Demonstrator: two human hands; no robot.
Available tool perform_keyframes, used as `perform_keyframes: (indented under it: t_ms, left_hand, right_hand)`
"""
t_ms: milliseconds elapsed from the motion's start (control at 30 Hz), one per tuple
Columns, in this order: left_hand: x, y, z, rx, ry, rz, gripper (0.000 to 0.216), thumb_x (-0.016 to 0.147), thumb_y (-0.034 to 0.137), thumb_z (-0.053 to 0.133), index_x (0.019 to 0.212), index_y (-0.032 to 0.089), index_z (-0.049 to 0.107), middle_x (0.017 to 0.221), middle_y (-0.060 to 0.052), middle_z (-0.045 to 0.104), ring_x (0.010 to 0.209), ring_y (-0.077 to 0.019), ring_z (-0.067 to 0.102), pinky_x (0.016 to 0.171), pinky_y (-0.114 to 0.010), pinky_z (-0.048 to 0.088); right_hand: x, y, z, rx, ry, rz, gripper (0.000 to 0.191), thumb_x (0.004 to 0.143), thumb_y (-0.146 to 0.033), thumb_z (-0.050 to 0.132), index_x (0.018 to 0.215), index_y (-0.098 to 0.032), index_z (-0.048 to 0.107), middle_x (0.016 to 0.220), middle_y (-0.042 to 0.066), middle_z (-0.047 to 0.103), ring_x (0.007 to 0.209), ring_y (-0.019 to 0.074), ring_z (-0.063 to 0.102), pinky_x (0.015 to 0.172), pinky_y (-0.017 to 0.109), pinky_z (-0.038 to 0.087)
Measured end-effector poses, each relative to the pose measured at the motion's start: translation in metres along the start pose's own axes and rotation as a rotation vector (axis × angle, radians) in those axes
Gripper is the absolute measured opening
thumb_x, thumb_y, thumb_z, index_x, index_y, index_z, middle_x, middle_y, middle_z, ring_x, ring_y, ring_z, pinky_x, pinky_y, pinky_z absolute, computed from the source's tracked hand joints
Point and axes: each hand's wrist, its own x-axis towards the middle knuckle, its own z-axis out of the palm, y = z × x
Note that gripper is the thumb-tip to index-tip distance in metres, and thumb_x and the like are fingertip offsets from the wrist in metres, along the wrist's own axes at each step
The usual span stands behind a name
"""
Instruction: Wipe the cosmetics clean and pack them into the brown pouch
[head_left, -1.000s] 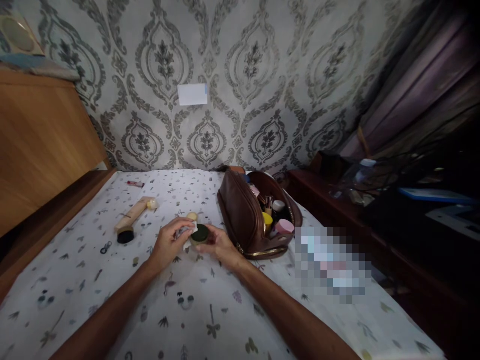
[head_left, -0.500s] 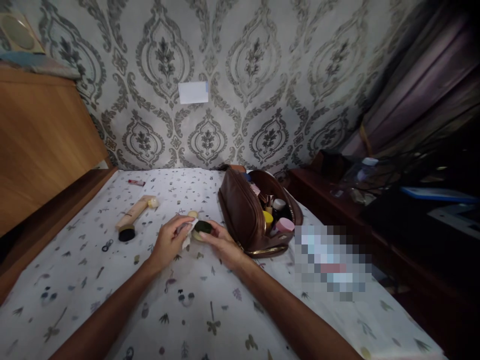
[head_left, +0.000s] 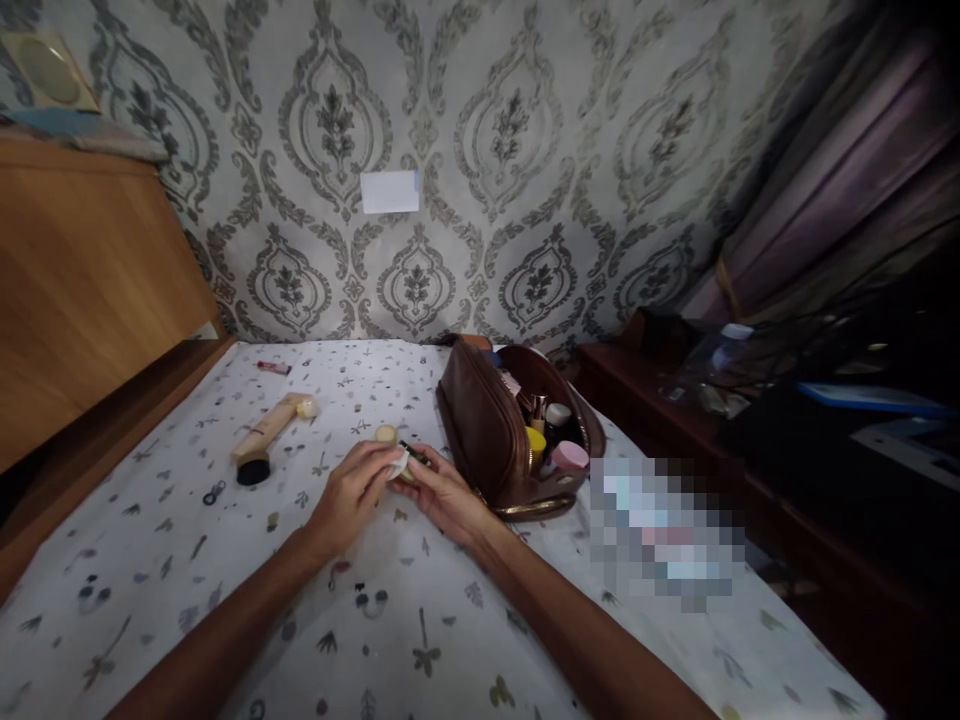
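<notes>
A: Both hands are held close together here, low over the patterned sheet [head_left: 397,620], fingers almost meeting! What is gripped by the left hand [head_left: 345,497]?

B: A white tissue [head_left: 399,464], pinched between thumb and fingertips, and it is held right up against the small jar [head_left: 418,455].

A: And the jar itself?

B: Clasped by the right hand [head_left: 454,497], between thumb and fingers, right in the middle of the action. Its dark green top is mostly covered by the fingers, so whether a lid or an open mouth is being shown cannot be told.

A: Just beyond the fingertips, a pale round piece [head_left: 385,434] is spotted on the sheet.

B: And just beside the right hand, the brown bag [head_left: 480,430] is seen unzipped, well packed: a yellow lid [head_left: 535,442], a pink lid [head_left: 571,455] and a white lid [head_left: 557,413] are all displayed!

A: Over on the left, a beige tube [head_left: 271,425] is laid at a slant, with a black round piece [head_left: 253,468] placed by its near end; whether the two are joined cannot be made out.

B: Farther back, a little red-and-white tube [head_left: 274,368] is set well apart, towards the papered wall [head_left: 416,280].
</notes>
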Motion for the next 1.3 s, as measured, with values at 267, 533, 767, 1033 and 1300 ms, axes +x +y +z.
perform_keyframes:
  t_ms: [267,533,767,1033,1300]
  left_hand:
    - [0.002,-0.008,-0.004,-0.189,0.010,-0.217,0.030,0.096,0.029,0.049,0.116,0.020,0.069,0.111,-0.009,0.068,0.099,-0.0191,0.064,0.077,-0.027,0.053]
    - [0.002,-0.014,-0.002,-0.359,0.035,-0.484,0.037,0.092,0.038,0.050,0.115,0.016,0.069,0.102,-0.007,0.073,0.089,-0.0199,0.066,0.080,-0.030,0.052]
    - [0.004,-0.019,-0.002,-0.440,0.013,-0.563,0.043,0.087,0.043,0.056,0.117,0.015,0.068,0.102,-0.008,0.073,0.090,-0.0223,0.066,0.079,-0.031,0.051]
    - [0.005,-0.015,-0.001,-0.652,-0.041,-0.689,0.047,0.078,0.047,0.067,0.110,0.013,0.067,0.074,-0.001,0.067,0.056,-0.0119,0.054,0.056,-0.023,0.045]
    - [0.003,-0.008,0.012,-0.847,-0.025,-0.766,0.043,0.068,0.049,0.078,0.089,0.012,0.070,0.073,-0.002,0.066,0.055,-0.0086,0.051,0.051,-0.020,0.041]
  right_hand:
    - [-0.004,-0.009,0.005,-0.071,-0.039,-0.004,0.043,0.061,-0.031,0.089,0.100,-0.023,0.074,0.104,0.000,0.071,0.092,0.0140,0.063,0.078,0.023,0.048]
    - [-0.003,-0.005,0.004,-0.038,-0.049,-0.030,0.039,0.062,-0.026,0.089,0.096,-0.023,0.069,0.094,-0.002,0.069,0.080,0.0126,0.066,0.069,0.023,0.055]
    - [-0.003,-0.003,0.005,-0.093,-0.016,-0.078,0.045,0.060,-0.023,0.089,0.099,-0.025,0.065,0.091,-0.003,0.066,0.079,0.0118,0.067,0.073,0.024,0.058]
    - [-0.002,-0.003,0.007,-0.206,0.054,-0.166,0.045,0.060,-0.027,0.088,0.100,-0.025,0.067,0.094,-0.002,0.067,0.060,0.0073,0.059,0.053,0.018,0.048]
    - [-0.002,-0.004,0.007,-0.224,0.153,-0.232,0.053,0.059,-0.025,0.087,0.103,-0.025,0.056,0.095,-0.002,0.067,0.065,0.0104,0.060,0.060,0.022,0.049]
